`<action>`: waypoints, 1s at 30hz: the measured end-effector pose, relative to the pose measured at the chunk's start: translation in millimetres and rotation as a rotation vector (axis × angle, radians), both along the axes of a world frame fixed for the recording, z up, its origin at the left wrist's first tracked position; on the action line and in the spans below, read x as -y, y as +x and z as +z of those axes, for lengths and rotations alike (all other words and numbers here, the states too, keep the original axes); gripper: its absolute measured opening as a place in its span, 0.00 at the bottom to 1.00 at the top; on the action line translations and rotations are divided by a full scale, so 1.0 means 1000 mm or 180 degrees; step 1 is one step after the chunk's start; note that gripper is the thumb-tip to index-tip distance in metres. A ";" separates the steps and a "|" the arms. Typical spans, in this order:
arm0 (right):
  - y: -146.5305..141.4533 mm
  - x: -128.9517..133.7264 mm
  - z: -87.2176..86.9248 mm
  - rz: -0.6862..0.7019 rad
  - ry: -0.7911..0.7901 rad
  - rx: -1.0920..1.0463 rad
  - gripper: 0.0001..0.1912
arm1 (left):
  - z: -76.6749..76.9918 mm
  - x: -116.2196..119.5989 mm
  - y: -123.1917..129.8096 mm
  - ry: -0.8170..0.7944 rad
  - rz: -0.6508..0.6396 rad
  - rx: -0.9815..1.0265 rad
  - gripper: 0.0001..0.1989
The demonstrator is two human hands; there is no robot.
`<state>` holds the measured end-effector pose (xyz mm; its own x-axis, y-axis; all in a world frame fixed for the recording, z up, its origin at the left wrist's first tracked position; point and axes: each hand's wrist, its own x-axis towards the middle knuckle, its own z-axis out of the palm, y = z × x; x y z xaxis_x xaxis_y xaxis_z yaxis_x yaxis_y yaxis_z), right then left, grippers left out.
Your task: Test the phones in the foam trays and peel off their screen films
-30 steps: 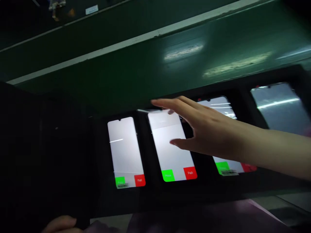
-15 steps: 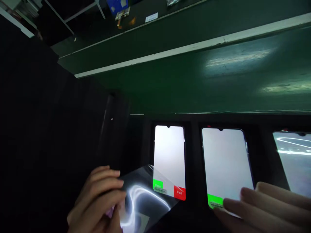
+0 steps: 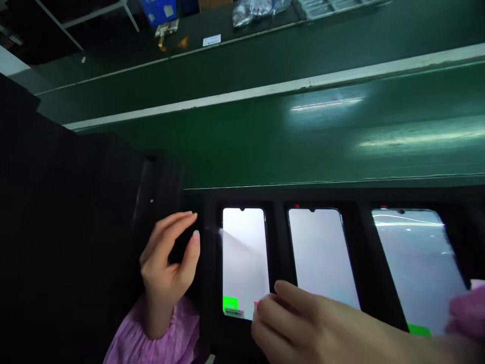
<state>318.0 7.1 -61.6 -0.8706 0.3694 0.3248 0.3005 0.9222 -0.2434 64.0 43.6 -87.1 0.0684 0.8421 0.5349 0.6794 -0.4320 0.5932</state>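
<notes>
My left hand [image 3: 170, 253] is raised beside the left phone [image 3: 244, 253], its thumb and fingers apart and nothing between them. My right hand [image 3: 303, 323] reaches in from the right with curled fingers closed at that phone's lower right corner, partly covering the red label. A faint, blurred clear film [image 3: 238, 238] crosses the phone's lit white screen and seems to run to the right fingers; their tips are hidden. The phone lies in a black holder and shows a green label at lower left.
A middle phone [image 3: 324, 253] and a right phone [image 3: 420, 268], both lit, lie in the same black holder [image 3: 280, 242]. Behind runs a green surface [image 3: 235, 146] with a pale strip. Further back are a blue bin [image 3: 159, 10], a plastic bag [image 3: 253, 12] and a tray [image 3: 329, 7].
My left hand has let go of the clear film and moved up. My right hand has moved left from the middle phone to the left phone. The view has shifted right.
</notes>
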 end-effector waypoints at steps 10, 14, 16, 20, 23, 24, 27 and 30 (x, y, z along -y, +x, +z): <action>0.018 -0.114 0.004 -0.1636 -0.3365 -0.1678 0.10 | -0.048 0.026 0.015 -0.1586 0.0527 0.2669 0.16; 0.025 -0.119 0.006 -0.2060 -0.3545 -0.2062 0.13 | -0.059 0.043 0.019 -0.2159 0.0428 0.2898 0.23; 0.027 -0.113 0.005 -0.2102 -0.3463 -0.2046 0.10 | -0.060 0.046 0.022 -0.2203 0.0304 0.3010 0.25; 0.027 -0.100 0.006 -0.2231 -0.3270 -0.1850 0.07 | -0.054 0.044 0.027 -0.2143 0.0222 0.3079 0.26; 0.026 -0.090 0.010 -0.2338 -0.3135 -0.1784 0.06 | -0.048 0.043 0.029 -0.2140 0.0131 0.3166 0.25; 0.026 -0.087 0.011 -0.2352 -0.3102 -0.1785 0.06 | -0.047 0.044 0.029 -0.2146 0.0099 0.3187 0.25; 0.022 -0.074 0.015 -0.2341 -0.2975 -0.1762 0.05 | -0.047 0.045 0.028 -0.2099 0.0003 0.3202 0.25; 0.016 -0.062 0.016 -0.2285 -0.2857 -0.1771 0.03 | -0.049 0.044 0.026 -0.1994 -0.0087 0.3127 0.25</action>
<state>334.5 69.0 -45.9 -0.2126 0.9768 -0.0272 0.3183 0.0429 -0.9470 90.3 -0.7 -135.9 -0.1220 0.9824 -0.1414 -0.1960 0.1158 0.9737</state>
